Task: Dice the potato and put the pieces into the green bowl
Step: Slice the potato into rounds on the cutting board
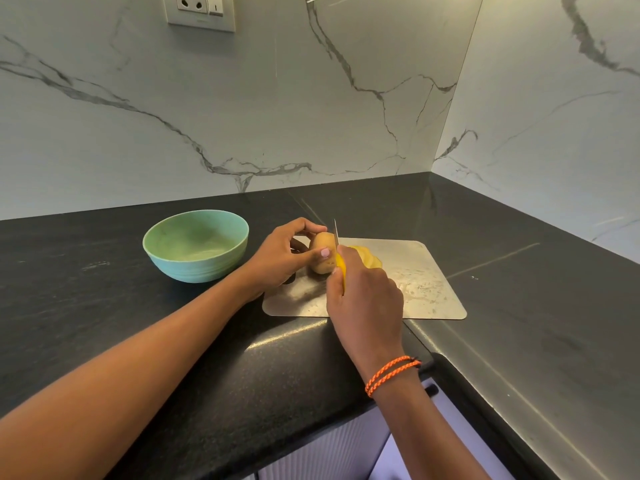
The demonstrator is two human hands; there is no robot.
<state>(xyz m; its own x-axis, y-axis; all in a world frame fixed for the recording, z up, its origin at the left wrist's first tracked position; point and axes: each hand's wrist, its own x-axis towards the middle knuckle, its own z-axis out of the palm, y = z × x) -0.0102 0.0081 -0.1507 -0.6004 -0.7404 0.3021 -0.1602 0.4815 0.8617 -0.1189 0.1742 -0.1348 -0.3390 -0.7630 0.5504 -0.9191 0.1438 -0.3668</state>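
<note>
Left hand: my left hand point(282, 256) curls round the potato point(321, 256), thumb on the near side and fingertips over the top, pinning it to the board.
Right hand: my right hand point(363, 299) grips the yellow handle of the knife point(336, 251); the fist hides most of the handle.
Knife: the blade stands nearly upright, edge down, against the right end of the potato.
Potato: unpeeled, lying on its side at the left part of the cutting board point(415, 282), right beside my left thumb.
Slices: a few pale yellow slices point(367, 256) lie just right of the blade, partly hidden behind my right hand; I cannot count them.
Cutting board: thin, metallic and scuffed, flat on the black counter point(104, 306), near its front edge.
Bowl: the green bowl point(195, 251) sits on the counter left of the board, close to my left wrist, with no potato pieces in it.
Wrist: an orange braided band point(393, 374) circles my right wrist.
Wall: white marble with grey veins, a socket plate point(201, 10) high on the left.
</note>
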